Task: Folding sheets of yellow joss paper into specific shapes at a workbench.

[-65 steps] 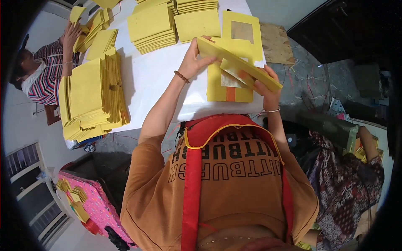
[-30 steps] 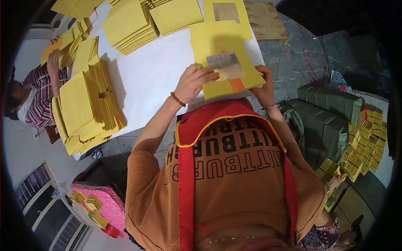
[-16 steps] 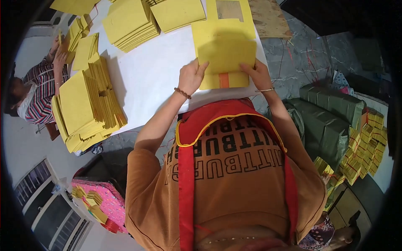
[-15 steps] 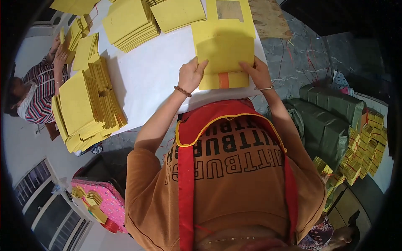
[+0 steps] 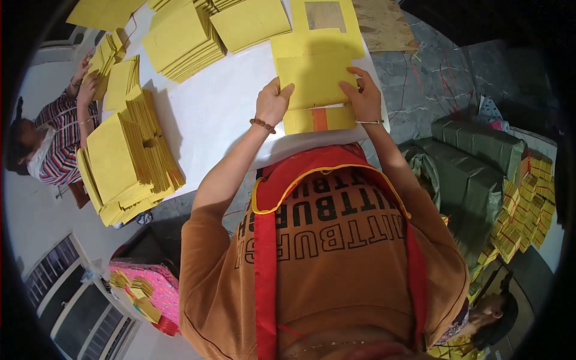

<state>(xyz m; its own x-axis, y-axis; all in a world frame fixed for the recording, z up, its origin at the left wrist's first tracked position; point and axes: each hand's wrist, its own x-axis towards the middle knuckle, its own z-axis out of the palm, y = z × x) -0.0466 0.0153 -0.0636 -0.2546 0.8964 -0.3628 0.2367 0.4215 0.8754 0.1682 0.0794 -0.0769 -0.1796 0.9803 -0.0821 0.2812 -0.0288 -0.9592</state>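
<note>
A yellow paper sheet (image 5: 317,78), creased or layered, lies before me at the table's near right edge. My left hand (image 5: 273,103), with a beaded bracelet on its wrist, pinches the sheet's left edge, thumb on top. At the right edge my right hand (image 5: 365,97), wearing a thin bangle, holds the sheet between thumb and fingers, the index finger raised a little. A yellow flap with an orange strip (image 5: 320,119) shows under the sheet's near side. Beyond lies a yellow frame-like piece (image 5: 331,7) with a rectangular opening.
Stacks of folded yellow paper (image 5: 183,45) stand on the white table (image 5: 207,102); another stack (image 5: 120,150) leans at the left. A striped-shirt person (image 5: 60,138) handles yellow pieces there. Dark green wrapped bales (image 5: 459,174) and yellow bundles (image 5: 528,204) sit at right. Another person (image 5: 489,312) is low right.
My right hand has shifted slightly up and inward, its index finger now lifted and spread from the thumb. The sheet sits slightly further left. The left hand keeps its grip.
</note>
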